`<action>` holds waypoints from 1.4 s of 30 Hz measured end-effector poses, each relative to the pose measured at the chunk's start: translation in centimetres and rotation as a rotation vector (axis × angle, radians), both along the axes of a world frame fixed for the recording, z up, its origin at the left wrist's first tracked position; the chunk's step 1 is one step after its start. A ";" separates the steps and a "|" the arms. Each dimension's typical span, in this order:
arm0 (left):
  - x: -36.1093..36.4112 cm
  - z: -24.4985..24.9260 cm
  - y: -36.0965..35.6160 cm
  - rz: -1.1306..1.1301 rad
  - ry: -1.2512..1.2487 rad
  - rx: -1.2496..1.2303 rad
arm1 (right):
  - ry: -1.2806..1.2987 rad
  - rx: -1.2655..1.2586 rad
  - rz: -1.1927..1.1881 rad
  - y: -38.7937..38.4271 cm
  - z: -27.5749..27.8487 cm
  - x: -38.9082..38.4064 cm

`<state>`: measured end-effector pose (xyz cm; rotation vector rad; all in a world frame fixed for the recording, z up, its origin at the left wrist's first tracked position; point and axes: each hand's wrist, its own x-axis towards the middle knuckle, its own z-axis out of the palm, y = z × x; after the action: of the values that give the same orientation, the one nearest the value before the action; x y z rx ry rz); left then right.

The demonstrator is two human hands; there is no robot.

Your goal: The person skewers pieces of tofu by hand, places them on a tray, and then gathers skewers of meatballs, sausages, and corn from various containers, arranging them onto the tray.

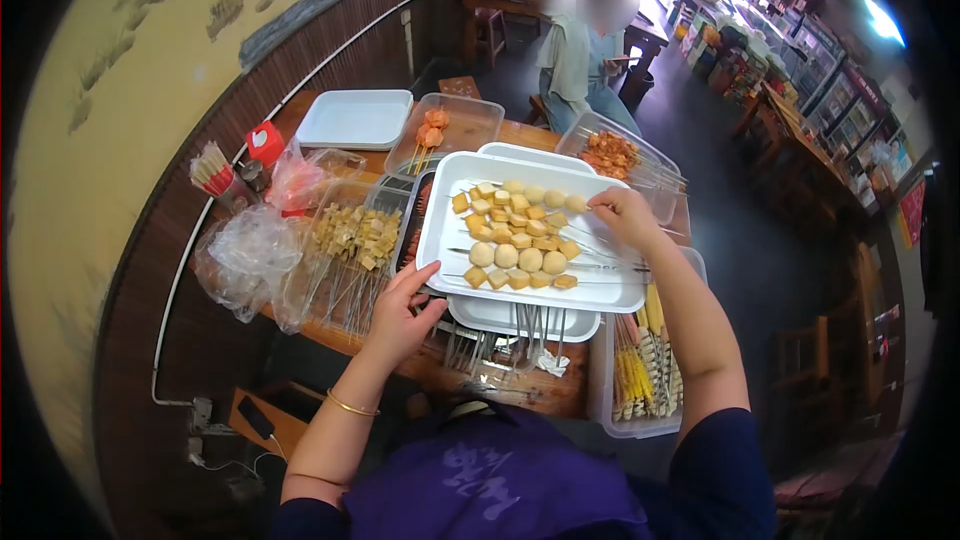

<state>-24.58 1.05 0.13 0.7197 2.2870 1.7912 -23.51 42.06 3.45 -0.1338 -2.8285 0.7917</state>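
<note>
A white tray holds several skewers of yellow tofu-like cubes and rows of pale round balls. My left hand is at the tray's near left corner, fingers stretched against the rim and thumb apart. Over the tray's right side, my right hand is closed, thumb and fingertips pinched at the right end of the far skewer of pale balls. The pinched end itself is mostly hidden by the fingers. More white trays lie beneath this one.
Tubs of skewers surround the tray: cube skewers left, orange pieces behind, reddish meat back right, yellow and white skewers near right. Plastic bags and a stick holder stand left. A person sits beyond.
</note>
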 end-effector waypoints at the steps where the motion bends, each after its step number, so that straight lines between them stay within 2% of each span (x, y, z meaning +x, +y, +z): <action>1: -0.3 -0.2 0.3 -0.028 -0.021 0.020 | -0.033 -0.080 0.027 0.1 -0.2 -0.2; 4: -0.4 -0.5 0.5 0.016 -0.086 0.098 | -0.100 -0.027 -0.019 -0.5 0.2 -0.2; 7: -0.1 -0.2 0.4 0.023 -0.058 0.041 | 0.387 0.489 0.095 -2.7 1.9 1.0; 10: 0.2 -0.3 0.6 0.055 -0.027 0.034 | 0.093 0.270 0.160 -5.3 4.0 4.0; 13: 0.0 -0.8 0.7 0.058 0.011 0.033 | -0.066 0.359 0.229 -7.4 3.6 6.6; 16: -0.2 -1.4 0.9 0.040 0.077 0.011 | -0.029 0.448 0.209 -8.2 2.6 7.3; 22: -0.1 -0.6 0.7 0.057 -0.005 0.072 | 0.243 0.173 0.166 -7.8 3.5 6.4; 25: -0.3 -0.6 0.6 0.064 0.011 0.052 | 0.275 0.050 0.001 -6.2 4.5 4.2; 28: -0.3 -0.6 0.5 0.085 0.038 0.017 | 0.352 0.141 -0.058 -3.8 3.7 1.5; 31: -0.7 -0.6 0.2 0.028 0.110 -0.034 | 0.326 0.266 -0.007 -1.1 0.8 -0.6; 34: -0.7 -0.6 0.1 0.028 0.089 -0.040 | 0.222 0.203 -0.072 -0.3 -0.1 -1.4; 37: -0.7 -0.8 0.3 0.040 0.100 -0.018 | 0.272 0.201 -0.094 -0.9 0.4 -1.6; 42: -0.7 -0.8 0.5 0.035 0.082 -0.007 | 0.261 0.377 -0.019 -2.5 2.0 -1.0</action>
<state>-25.31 1.50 -0.69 0.7702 2.3703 1.8000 -24.49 39.60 5.47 0.0012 -2.6609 0.2391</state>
